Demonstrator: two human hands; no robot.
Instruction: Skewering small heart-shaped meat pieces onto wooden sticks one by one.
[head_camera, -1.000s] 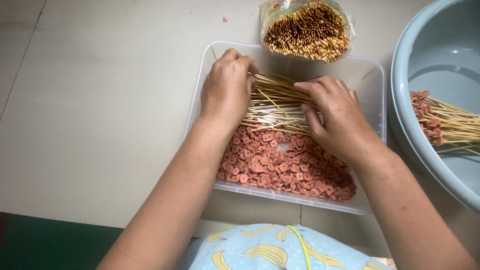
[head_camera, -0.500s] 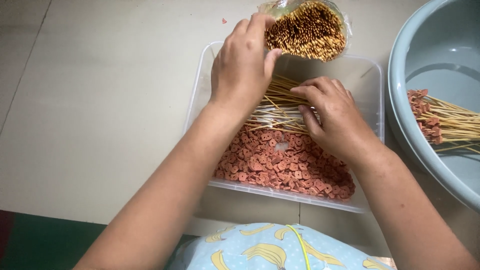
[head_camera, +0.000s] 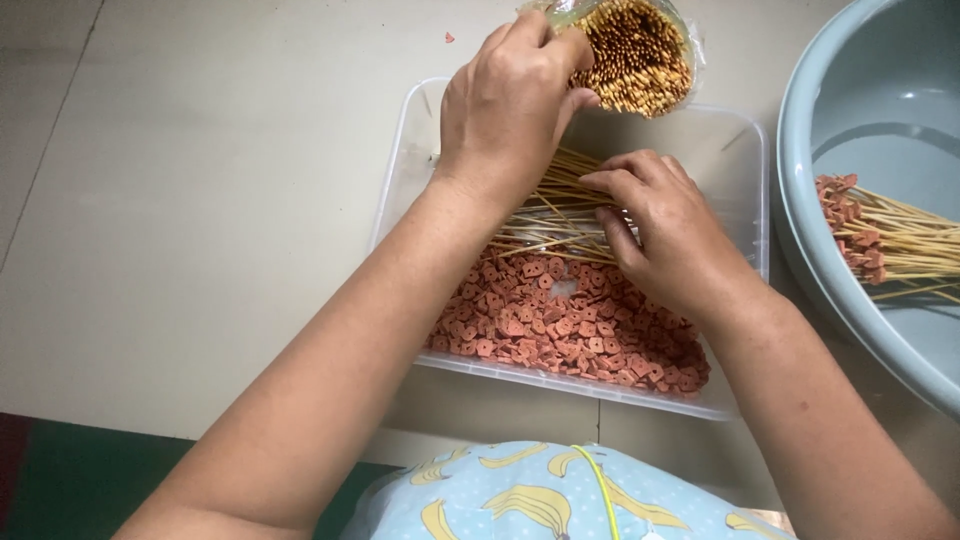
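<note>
Left hand (head_camera: 510, 95) at top centre of frame, fingers curled around the edge of a clear plastic bag of bamboo skewers (head_camera: 635, 55), gripping it. Right hand (head_camera: 665, 230) centre right, palm down, fingers partly bent and pressing on a loose bundle of skewers (head_camera: 545, 215) lying across the clear plastic tray (head_camera: 400, 190); not closed around them, just resting on top. Tray in middle of frame on pale table (head_camera: 200, 200), bag touching its far rim. Lower half of tray filled with small reddish meat slices (head_camera: 560, 325), heaped just below the bundle and under the right wrist. Grey-blue basin (head_camera: 830, 250) at right edge, just beside tray, holding finished skewers with meat pieces (head_camera: 885, 240), sticks pointing right. Banana-print light blue fabric (head_camera: 520, 495) at bottom centre. Dark green floor strip (head_camera: 70, 475) at lower left.
</note>
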